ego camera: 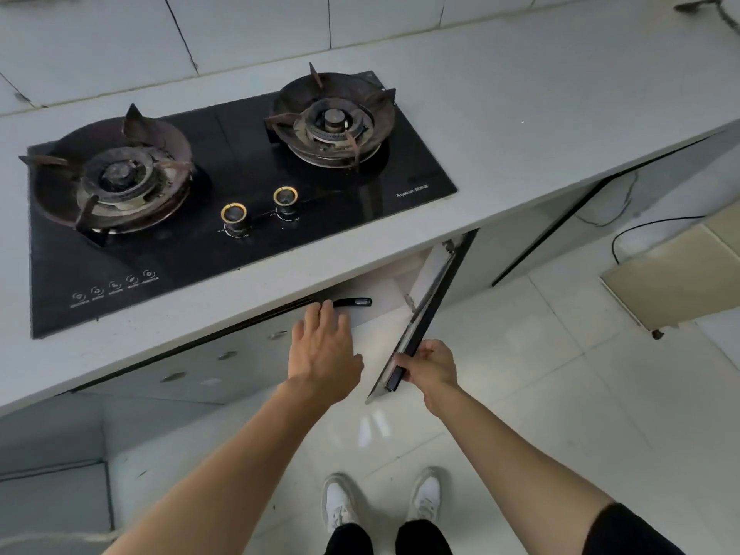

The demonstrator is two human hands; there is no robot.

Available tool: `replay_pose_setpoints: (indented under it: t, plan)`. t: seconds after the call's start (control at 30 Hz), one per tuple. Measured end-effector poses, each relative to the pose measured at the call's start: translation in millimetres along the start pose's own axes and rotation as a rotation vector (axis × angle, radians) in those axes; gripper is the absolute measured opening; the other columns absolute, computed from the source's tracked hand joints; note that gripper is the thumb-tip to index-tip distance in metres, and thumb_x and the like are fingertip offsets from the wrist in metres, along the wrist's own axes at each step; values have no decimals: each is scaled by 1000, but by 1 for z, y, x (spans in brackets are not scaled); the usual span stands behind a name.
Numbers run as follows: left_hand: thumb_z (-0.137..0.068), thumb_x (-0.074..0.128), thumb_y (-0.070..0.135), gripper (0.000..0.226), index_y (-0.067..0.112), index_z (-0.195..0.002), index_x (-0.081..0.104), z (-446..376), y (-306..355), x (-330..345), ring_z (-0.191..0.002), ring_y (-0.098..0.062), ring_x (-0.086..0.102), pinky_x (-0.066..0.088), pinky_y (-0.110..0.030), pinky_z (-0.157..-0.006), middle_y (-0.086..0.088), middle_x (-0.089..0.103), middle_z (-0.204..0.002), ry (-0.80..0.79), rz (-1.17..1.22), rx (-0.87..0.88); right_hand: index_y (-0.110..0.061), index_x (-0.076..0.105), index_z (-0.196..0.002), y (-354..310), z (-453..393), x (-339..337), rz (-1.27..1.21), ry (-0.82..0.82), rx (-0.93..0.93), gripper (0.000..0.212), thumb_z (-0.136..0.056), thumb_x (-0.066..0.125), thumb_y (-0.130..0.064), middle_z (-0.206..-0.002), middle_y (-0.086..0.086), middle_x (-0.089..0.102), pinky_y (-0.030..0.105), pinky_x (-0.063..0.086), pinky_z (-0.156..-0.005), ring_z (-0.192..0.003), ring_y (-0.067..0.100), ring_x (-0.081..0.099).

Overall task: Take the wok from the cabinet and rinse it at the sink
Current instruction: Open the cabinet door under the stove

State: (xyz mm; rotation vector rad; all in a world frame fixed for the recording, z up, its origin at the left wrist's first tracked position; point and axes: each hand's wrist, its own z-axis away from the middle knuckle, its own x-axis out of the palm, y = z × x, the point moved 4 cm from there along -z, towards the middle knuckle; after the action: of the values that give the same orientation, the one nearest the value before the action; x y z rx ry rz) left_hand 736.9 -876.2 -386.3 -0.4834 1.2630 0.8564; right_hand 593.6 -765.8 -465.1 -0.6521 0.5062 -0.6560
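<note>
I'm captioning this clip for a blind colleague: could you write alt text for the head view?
A person's left hand reaches for a black wok handle poking from the cabinet under a two-burner gas hob, while the right hand grips the open cabinet door.

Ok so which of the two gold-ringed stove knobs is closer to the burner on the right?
The right-hand knob. It sits higher on the black glass hob, just below and left of the right burner; the other knob sits lower and further left.

Only the black handle [352,302] of the wok is seen; its bowl is hidden under the desk [500,114]. The left hand's fingertips [326,308] are hidden at that handle, so contact cannot be told.
</note>
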Motion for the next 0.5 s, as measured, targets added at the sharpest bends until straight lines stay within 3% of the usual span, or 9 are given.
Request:
replay_pose_setpoints:
  t: [0.1,0.17,0.23,0.3,0.37,0.43,0.5]
  plan:
    - [-90,54,46,66,14,-142,29,2,23,9,-142,-32,17,26,-45,-114,-12,22,-153,-40,-39,71,-17,55,-90,5,3,-22,159,57,-56,30,-73,79,-8,-87,4,64,35,60,-71,-77,19,65]
    - [-90,55,46,69,14,-144,26,1,35,14,-143,-33,17,26,-46,-115,-13,20,-154,-55,-63,111,-23,54,-84,8,6,-41,217,97,-117,30,-74,78,-8,-80,-3,62,17,51,-55,-69,9,62]
    - [-91,55,46,70,14,-145,25,-1,46,17,-144,-33,17,26,-46,-115,-13,19,-156,-66,-73,133,-23,54,-83,11,8,-61,291,125,-176,28,-74,76,-8,-78,-5,63,8,43,-49,-69,10,63]
    - [-91,55,46,71,14,-146,25,-3,57,18,-145,-33,15,26,-47,-115,-14,18,-157,-77,-72,147,-19,56,-88,13,11,-82,346,141,-227,24,-76,73,-7,-83,-3,63,12,48,-60,-77,16,64]
    - [-91,54,47,70,14,-147,25,-6,67,17,-145,-33,15,26,-46,-115,-13,17,-158,-78,-76,165,-17,58,-101,11,16,-102,423,183,-336,29,-79,69,-1,-95,1,61,26,52,-77,-86,18,61]
    - [-92,54,47,70,15,-147,24,-9,76,16,-145,-32,15,25,-46,-115,-13,16,-159,-75,-84,184,-18,57,-115,8,24,-119,562,229,-504,46,-80,60,12,-104,2,58,31,52,-85,-92,17,57]
    - [-92,54,47,71,15,-148,24,-11,85,15,-147,-32,13,24,-45,-115,-13,15,-160,-76,-93,196,-14,54,-131,7,27,-133,757,228,-602,63,-78,52,21,-127,4,56,28,48,-94,-112,18,55]
